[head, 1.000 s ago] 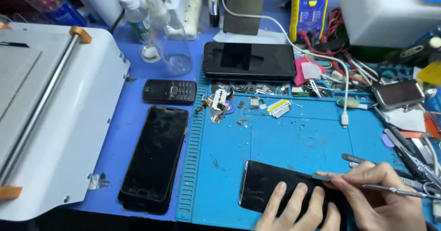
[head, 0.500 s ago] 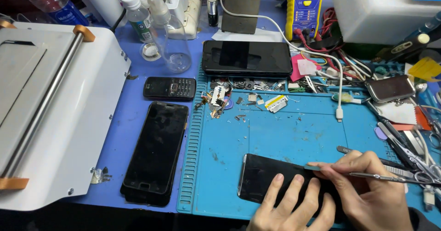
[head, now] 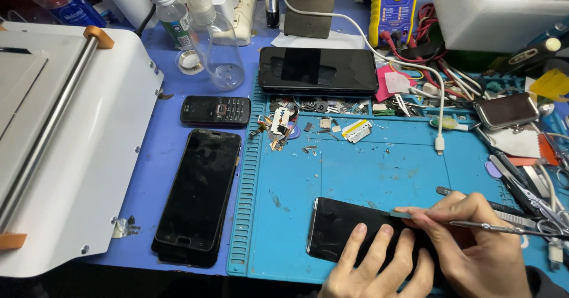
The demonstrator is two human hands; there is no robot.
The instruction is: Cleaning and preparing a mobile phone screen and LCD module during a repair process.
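A black smartphone [head: 341, 230] lies flat on the blue repair mat [head: 355, 173] near the front edge. My left hand [head: 373, 268] rests on it, fingers spread and pressing down on its glass. My right hand [head: 474, 244] is shut on a thin metal tool [head: 504, 228], pinched between thumb and fingers, and its flat tip touches the phone's upper right edge. The phone's right half is hidden under both hands.
Another black smartphone [head: 198, 197] and a small keypad phone [head: 216, 110] lie left of the mat. A dark phone [head: 318, 70] sits at the mat's top. A white machine [head: 71, 138] fills the left. Bottles [head: 222, 43], screws, cables and tweezers [head: 533, 197] crowd the back and right.
The view has shifted slightly, so everything sits a little higher. My right hand has slid the tool tip a little left along the phone's top edge. My left hand stays on the phone.
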